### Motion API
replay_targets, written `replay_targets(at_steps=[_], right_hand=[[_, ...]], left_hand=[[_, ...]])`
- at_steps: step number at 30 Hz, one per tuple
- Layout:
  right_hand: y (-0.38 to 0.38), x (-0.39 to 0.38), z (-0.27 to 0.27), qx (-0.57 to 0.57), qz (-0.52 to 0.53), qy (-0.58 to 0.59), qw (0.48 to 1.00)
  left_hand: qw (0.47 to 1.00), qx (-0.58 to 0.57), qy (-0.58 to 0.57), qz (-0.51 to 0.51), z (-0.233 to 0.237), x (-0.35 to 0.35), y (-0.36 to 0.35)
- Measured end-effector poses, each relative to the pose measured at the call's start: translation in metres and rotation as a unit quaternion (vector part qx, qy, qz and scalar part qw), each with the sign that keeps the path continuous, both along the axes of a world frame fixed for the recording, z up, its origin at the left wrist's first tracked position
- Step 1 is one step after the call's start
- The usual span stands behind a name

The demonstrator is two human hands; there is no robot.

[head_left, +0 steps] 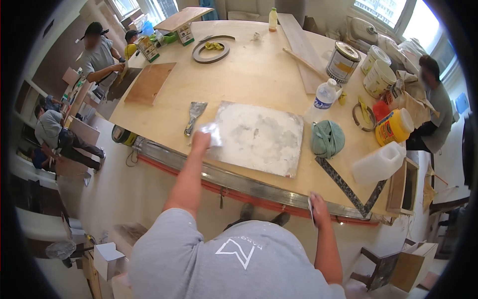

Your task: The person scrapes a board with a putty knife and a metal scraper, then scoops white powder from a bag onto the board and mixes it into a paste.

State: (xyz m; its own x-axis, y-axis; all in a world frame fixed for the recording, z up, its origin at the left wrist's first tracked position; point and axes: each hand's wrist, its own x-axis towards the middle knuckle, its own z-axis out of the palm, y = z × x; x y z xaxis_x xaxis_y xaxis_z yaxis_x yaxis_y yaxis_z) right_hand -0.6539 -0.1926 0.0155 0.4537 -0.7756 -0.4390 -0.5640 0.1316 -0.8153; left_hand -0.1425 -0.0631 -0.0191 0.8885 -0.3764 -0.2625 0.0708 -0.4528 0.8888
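Note:
My left hand (201,142) is closed on a shiny whitish thing (214,134), smeared by motion, at the left edge of a white-coated board (259,134). Grey patches mark the board's middle. Just beyond that hand lies a putty knife (195,117) with a worn, smeared blade. My right hand (321,210) is low at the table's front edge, its fingers closed around a thin flat object (312,209) seen nearly edge-on. A dark metal square (343,187) rests to the right of this hand. A ball of green twine (327,138) sits beside the board.
On the wooden table (239,65) stand a water bottle (326,94), a paint can (342,62), a yellow tub (394,127) and a white jug (379,162). A coiled strip (211,49) lies farther back. People are at the left; one person (438,109) sits at the right.

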Motion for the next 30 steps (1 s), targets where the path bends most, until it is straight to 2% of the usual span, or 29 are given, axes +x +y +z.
replay_targets(at_steps=[1, 3, 4, 7, 8, 9, 11, 14, 15, 16, 17, 19, 21, 22, 23, 26, 27, 30], right_hand=[[-0.01, 0.018, 0.013, -0.049, 0.045, -0.01, 0.998], [-0.037, 0.05, -0.017, -0.049, 0.048, -0.034, 0.997], [-0.049, 0.069, -0.013, -0.058, 0.058, -0.036, 0.996], [-0.071, 0.12, 0.008, -0.042, 0.075, -0.031, 0.996], [-0.075, 0.13, 0.013, -0.031, 0.077, -0.028, 0.996], [-0.081, 0.136, 0.006, 0.007, 0.071, -0.034, 0.997], [-0.095, 0.148, -0.019, 0.088, 0.053, -0.044, 0.994], [-0.103, 0.152, -0.005, 0.109, 0.079, -0.001, 0.991], [-0.104, 0.154, -0.006, 0.098, 0.076, -0.007, 0.992], [-0.102, 0.157, -0.007, 0.088, 0.073, -0.013, 0.993], [-0.099, 0.16, -0.007, 0.078, 0.069, -0.019, 0.994], [-0.091, 0.172, 0.007, 0.056, 0.075, -0.018, 0.995], [-0.078, 0.18, 0.029, 0.075, 0.077, -0.03, 0.994], [-0.071, 0.183, 0.043, 0.104, 0.075, -0.043, 0.991], [-0.068, 0.182, 0.049, 0.131, 0.073, -0.057, 0.987], [-0.071, 0.17, 0.013, 0.13, 0.095, -0.083, 0.983], [-0.072, 0.165, 0.003, 0.133, 0.095, -0.088, 0.983], [-0.06, 0.141, -0.018, 0.148, 0.054, -0.101, 0.982]], left_hand=[[1.0, 0.03, 0.007, 0.006, 0.02, -0.004, 0.021], [0.988, 0.117, -0.079, -0.061, -0.035, -0.004, 0.02], [0.975, 0.159, -0.122, -0.092, -0.055, -0.001, 0.022], [0.969, 0.148, -0.192, -0.038, 0.007, -0.072, -0.005], [0.977, 0.137, -0.164, -0.015, -0.016, -0.048, 0.001], [0.982, 0.127, -0.137, 0.006, -0.058, -0.005, 0.01], [0.983, 0.126, -0.114, 0.064, -0.052, 0.023, 0.022], [0.991, 0.088, 0.048, 0.09, 0.015, 0.014, 0.013], [0.995, 0.072, 0.018, 0.07, 0.021, 0.01, 0.005], [0.993, 0.104, -0.046, -0.025, -0.007, 0.023, -0.007], [0.978, 0.134, -0.11, -0.119, -0.059, 0.045, -0.022], [0.932, 0.194, -0.229, -0.201, -0.054, 0.023, -0.046], [0.94, 0.189, -0.236, -0.16, -0.017, -0.043, -0.086], [0.962, 0.151, -0.186, -0.129, -0.016, -0.057, -0.097], [0.936, 0.143, -0.249, -0.202, -0.011, -0.069, -0.096], [0.973, 0.117, -0.111, -0.162, 0.0, -0.05, -0.085], [0.987, 0.065, -0.077, -0.129, 0.023, -0.056, -0.074], [0.979, 0.115, -0.026, -0.166, 0.006, -0.078, -0.083]])
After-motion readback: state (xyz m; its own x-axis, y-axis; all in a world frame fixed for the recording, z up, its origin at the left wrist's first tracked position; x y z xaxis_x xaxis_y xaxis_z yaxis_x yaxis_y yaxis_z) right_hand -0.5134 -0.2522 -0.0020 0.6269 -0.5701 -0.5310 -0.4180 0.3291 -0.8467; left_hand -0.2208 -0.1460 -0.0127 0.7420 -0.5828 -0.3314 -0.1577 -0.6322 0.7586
